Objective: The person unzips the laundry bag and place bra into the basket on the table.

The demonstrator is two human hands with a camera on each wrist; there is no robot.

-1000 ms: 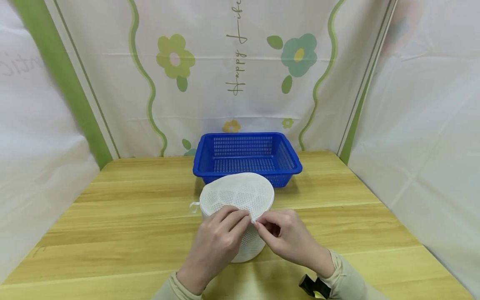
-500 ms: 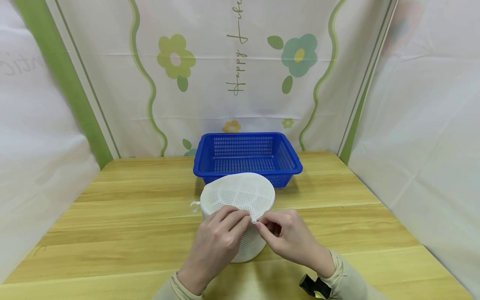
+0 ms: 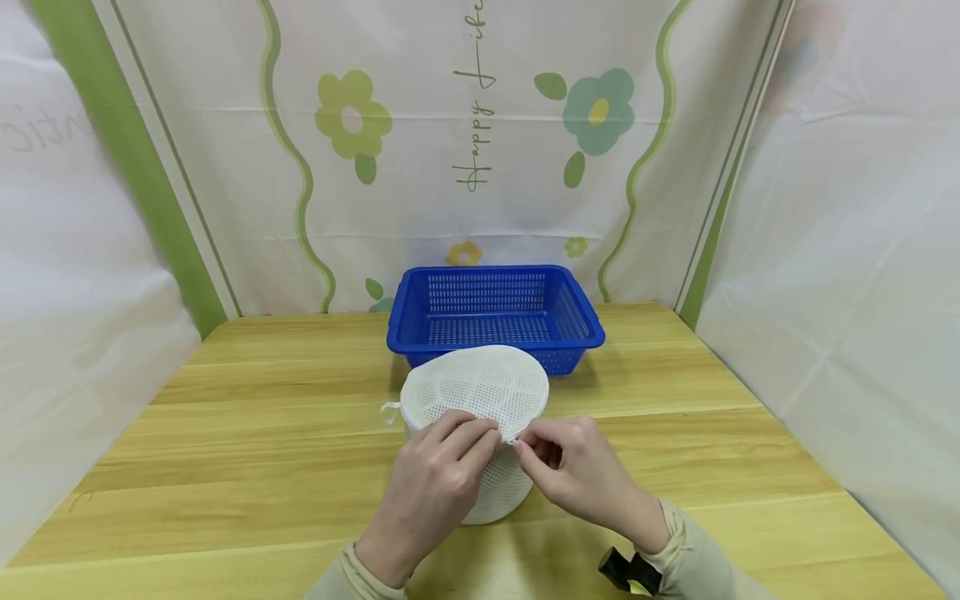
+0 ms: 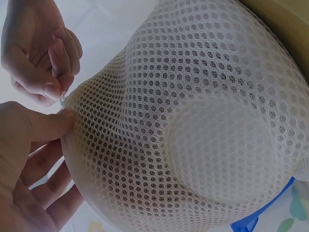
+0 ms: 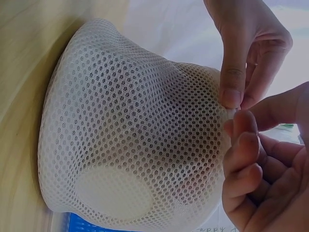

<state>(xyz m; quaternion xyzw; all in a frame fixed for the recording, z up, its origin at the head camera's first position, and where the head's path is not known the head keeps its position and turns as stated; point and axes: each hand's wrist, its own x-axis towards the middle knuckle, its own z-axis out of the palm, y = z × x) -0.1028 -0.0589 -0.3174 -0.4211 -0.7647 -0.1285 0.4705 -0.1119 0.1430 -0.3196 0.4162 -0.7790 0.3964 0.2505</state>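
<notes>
Mesh bag [image 3: 480, 383] stands on the table [image 3: 262, 433] in front of the person, touched by both hands at its near rim. Left hand [image 3: 438, 479] grips that rim, fingers over the top and thumb on the side wall; right hand [image 3: 581, 475] pinches a small tab [image 4: 62, 98] just beside the left thumb. Compared with half a second ago, bag and hands lie almost exactly as they were. White netting with small round holes makes up the rounded body, edged by a smooth band [image 4: 72, 159]; a pale round patch [image 4: 222, 150] shows at the side. Behind sits a blue plastic basket [image 3: 486, 292], rectangular, with slotted walls.
</notes>
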